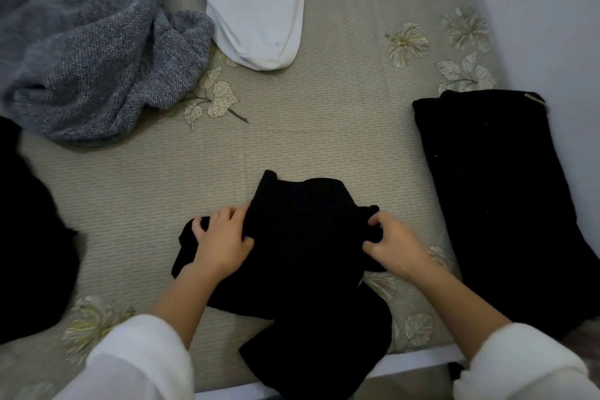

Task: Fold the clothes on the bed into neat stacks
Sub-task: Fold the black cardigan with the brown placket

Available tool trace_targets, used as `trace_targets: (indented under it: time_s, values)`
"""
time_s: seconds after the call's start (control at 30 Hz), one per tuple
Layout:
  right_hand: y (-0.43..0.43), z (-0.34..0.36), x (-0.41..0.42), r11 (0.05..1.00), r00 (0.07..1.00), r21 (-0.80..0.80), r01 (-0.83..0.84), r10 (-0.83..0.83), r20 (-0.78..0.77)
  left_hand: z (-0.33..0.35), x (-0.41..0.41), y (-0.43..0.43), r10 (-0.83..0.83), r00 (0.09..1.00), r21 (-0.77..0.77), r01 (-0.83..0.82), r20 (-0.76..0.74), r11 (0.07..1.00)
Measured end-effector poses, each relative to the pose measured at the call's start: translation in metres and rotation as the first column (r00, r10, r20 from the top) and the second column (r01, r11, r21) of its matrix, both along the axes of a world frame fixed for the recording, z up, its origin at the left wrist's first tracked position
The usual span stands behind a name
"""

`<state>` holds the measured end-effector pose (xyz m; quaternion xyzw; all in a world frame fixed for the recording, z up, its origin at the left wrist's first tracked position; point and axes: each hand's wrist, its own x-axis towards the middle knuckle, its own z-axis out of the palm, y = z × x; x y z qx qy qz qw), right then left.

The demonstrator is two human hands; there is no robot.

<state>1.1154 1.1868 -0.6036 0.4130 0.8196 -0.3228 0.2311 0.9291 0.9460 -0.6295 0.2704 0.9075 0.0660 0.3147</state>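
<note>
Our left hand (220,237) grips the left side of the black garment (302,256), with the fingers curled over the cloth and the thumb pressing on top. Our right hand (394,245) pinches the right edge of the same garment, where a small fold of the fabric is gathered between the thumb and the fingers. Both arms come from white fluffy sleeves (143,364) at the near edge of the view.

The black garment lies on the bed (324,127), in the near middle part, and its lower end hangs over the near edge of the mattress. It is crumpled and not yet flat.

On the right side, beside the wall (545,10), we see a folded black piece (496,198) lying long and flat on the bed, well apart from our hands. On the far left there is a grey knitted garment (84,52) in a loose heap. Next to it, in the far middle, a white cloth (256,6) lies touching the grey one. Another dark item (29,237) is at the left edge, only partly visible. The bed cover is beige with printed flowers and leaves.
</note>
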Motion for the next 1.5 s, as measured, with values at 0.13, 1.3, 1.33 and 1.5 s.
trace_targets:
  time_s: [0.13,1.3,1.33,1.5]
  values:
    - [-0.004,0.023,-0.006,0.998,1.000,-0.061,0.015,-0.016,-0.017,0.025,0.002,-0.009,0.036,0.965,-0.036,-0.028,0.260,0.999]
    - [0.063,0.435,-0.022,0.908,0.911,0.091,-0.410,0.413,-0.018,0.447,-0.079,-0.088,-0.172,0.956,0.156,0.137,0.238,0.978]
    - [0.064,0.430,-0.029,0.878,0.895,0.179,-0.444,0.442,0.057,0.443,-0.087,-0.083,-0.142,0.977,0.094,0.128,0.160,0.987]
    - [0.074,0.401,-0.062,0.781,0.934,0.526,-0.337,0.349,0.081,0.407,-0.130,-0.063,0.023,0.946,0.006,-0.023,-0.322,1.000]
